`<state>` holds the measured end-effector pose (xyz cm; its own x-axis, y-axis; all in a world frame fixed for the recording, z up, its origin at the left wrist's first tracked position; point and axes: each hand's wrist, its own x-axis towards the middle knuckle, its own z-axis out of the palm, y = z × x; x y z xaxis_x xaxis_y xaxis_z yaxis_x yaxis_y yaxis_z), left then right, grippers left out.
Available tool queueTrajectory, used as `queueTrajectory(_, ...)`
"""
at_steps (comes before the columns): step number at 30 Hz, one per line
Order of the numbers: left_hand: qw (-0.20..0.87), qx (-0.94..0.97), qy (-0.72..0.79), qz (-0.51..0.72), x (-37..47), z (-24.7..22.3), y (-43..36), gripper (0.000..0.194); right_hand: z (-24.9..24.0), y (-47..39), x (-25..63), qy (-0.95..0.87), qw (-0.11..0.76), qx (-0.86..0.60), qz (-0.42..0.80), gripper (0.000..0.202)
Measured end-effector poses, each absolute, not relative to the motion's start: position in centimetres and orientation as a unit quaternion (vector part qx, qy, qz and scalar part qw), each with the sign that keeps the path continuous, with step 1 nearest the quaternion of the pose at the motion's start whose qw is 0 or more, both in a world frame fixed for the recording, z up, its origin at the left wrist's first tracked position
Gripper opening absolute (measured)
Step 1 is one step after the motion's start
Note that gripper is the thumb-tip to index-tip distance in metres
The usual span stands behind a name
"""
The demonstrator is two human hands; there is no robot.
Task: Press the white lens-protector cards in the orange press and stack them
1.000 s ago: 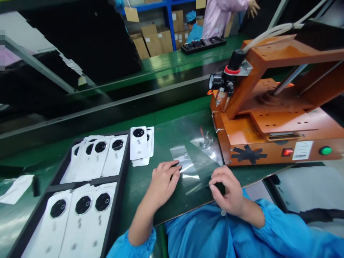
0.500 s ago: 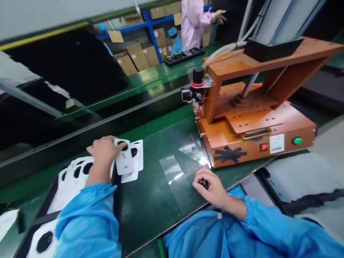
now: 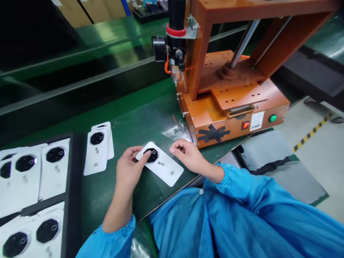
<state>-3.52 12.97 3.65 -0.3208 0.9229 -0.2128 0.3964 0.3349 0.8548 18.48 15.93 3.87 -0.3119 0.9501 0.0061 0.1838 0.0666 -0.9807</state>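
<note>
My left fingers (image 3: 144, 158) pinched the phone back panel (image 3: 166, 166) at one end, seemingly keeping its face uncovered; my curled right fingers (image 3: 179, 144) held something or nothing, I can't tell.

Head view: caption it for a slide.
The left hand grips a white panel over the green bench, the right hand beside it, an orange machine beyond.

The white panel (image 3: 168, 169) is a flat, thin rectangle with rounded corners. Near its far left end sits a black eight-sided patch (image 3: 153, 156) with a shiny rim; small dark marks lie about midway, and a faint round mark near the other end. It slants from far left to near right, face up, over the green table (image 3: 150, 199). The left hand (image 3: 129, 166) grips its far left end, thumb on the patch; the right hand (image 3: 189, 154) is just beside its right side.
</note>
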Motion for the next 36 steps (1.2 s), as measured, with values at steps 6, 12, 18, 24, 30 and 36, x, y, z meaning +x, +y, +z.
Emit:
queueTrajectory(6, 0.178, 0.625, 0.711, 0.268, -5.1, 2.8, 13.6, 0.035, 3.9, 17.2, 17.7, -0.712, 0.354, -0.436, 0.421, 0.008)
queueTrajectory(12, 0.224, 0.625, 0.686, 0.295, -5.8, 2.4, 13.9, 0.035, 4.7, 18.2, 16.4, -0.757, 0.279, -0.421, 0.415, 0.01)
queueTrajectory(18, 0.184, 0.639, 0.685, 0.297, -7.1, 4.7, 10.6, 0.041, 5.0, 18.6, 15.7, -0.797, 0.217, -0.398, 0.4, 0.011)
queueTrajectory(24, 0.088, 0.653, 0.712, 0.24, -2.4, 2.8, 5.1, 0.073, 5.0, 19.0, 16.2, -0.82, 0.176, -0.36, 0.408, 0.011)
queueTrajectory(30, 0.091, 0.645, 0.722, 0.233, -0.8, 1.3, 4.9, 0.071, 5.2, 19.2, 15.8, -0.834, 0.138, -0.346, 0.408, 0.01)
queueTrajectory(36, 0.093, 0.642, 0.726, 0.227, -1.3, 1.5, 4.9, 0.077, 5.7, 19.0, 15.3, -0.844, 0.072, -0.356, 0.396, 0.01)
